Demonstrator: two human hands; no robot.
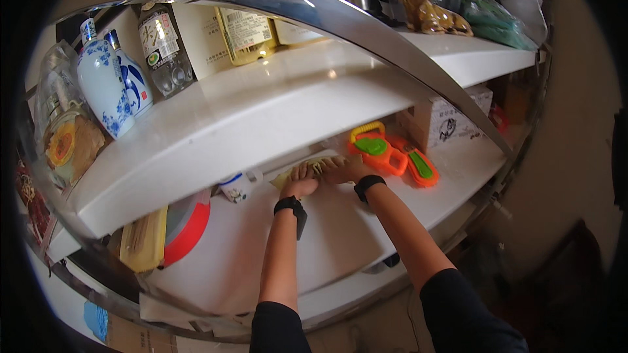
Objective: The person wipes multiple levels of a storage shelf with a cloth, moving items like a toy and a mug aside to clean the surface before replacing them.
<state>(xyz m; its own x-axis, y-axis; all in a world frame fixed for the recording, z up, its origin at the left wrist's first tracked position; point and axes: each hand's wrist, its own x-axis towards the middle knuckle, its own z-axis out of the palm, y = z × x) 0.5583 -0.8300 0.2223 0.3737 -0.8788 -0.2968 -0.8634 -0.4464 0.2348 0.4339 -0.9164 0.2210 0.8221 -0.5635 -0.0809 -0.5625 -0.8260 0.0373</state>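
Observation:
Both my hands reach into the lower white shelf, onto a crumpled pale yellow-green piece of soft material (280,180), perhaps cloth or a plastic bag. My left hand (300,184) lies at its left part, the fingers bent over it. My right hand (343,170) grips the right part, with the fingers pointing toward the left hand. Much of the piece is hidden under the hands. Just right of my right hand lies an orange and green plastic toy (380,152) with a yellow handle. A white cup with a blue rim (235,187) stands left of my left hand.
Overhead, the upper shelf (235,113) carries blue-and-white porcelain bottles (105,83), a glass bottle (164,49) and a brown glazed animal figurine (429,10). A curved metal strip (392,44) crosses in front. A printed box (454,120) and a red-rimmed container (191,230) flank the lower shelf.

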